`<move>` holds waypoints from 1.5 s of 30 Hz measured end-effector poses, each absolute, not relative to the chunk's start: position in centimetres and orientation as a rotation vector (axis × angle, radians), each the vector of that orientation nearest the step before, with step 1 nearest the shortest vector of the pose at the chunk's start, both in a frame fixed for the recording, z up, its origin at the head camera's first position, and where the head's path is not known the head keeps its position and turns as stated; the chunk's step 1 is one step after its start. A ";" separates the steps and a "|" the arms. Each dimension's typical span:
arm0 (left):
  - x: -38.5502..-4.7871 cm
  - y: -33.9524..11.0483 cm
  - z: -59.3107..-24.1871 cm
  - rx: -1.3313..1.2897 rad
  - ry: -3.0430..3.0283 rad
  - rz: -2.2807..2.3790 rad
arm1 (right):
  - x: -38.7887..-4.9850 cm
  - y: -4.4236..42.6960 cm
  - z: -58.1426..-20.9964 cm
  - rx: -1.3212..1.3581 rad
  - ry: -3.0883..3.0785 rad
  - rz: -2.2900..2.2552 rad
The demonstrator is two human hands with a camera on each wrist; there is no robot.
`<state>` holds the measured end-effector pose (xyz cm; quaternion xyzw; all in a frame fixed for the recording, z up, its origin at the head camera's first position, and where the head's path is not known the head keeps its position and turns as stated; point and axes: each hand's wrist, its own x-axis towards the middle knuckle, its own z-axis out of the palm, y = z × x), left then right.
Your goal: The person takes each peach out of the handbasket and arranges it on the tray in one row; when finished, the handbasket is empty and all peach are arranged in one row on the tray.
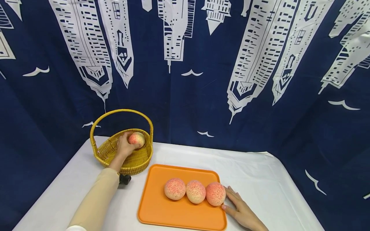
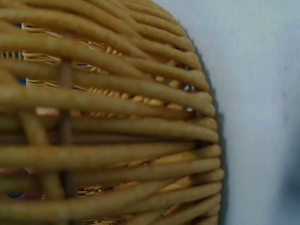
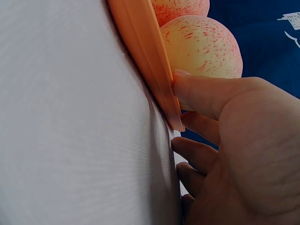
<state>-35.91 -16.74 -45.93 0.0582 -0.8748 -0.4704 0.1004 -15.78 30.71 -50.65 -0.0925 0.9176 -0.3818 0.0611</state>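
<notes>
Inside the yellow wicker basket (image 1: 141,166), my left hand (image 1: 124,148) holds a peach (image 1: 136,140), with fingers at its far left side and thumb at the near side. The left wrist view is filled by the basket's woven wall (image 2: 117,103), which hides that hand. Three more peaches, a left one (image 1: 175,189), a middle one (image 1: 196,192) and a right one (image 1: 215,194), sit in a row on the orange tray (image 1: 173,215). My right hand (image 1: 241,210) is at the tray's right edge beside the right peach, thumb at the rim, fingers loosely extended.
A white cloth (image 1: 260,173) covers the table. The basket's tall arched handle (image 1: 122,110) rises over its opening. A dark blue curtain (image 1: 173,106) printed with white buildings hangs behind. A small black device (image 1: 125,179) is at the left wrist, close to the basket.
</notes>
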 end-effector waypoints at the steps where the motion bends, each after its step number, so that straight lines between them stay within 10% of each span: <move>1: -36.0 -16.7 -46.0 0.168 -2.591 -1.388 | -15.7 30.7 -50.6 -0.286 2.779 -1.156; 45: -35.4 -16.0 -45.6 0.159 -2.569 -1.311 | -15.8 30.8 -50.8 -0.251 2.777 -1.146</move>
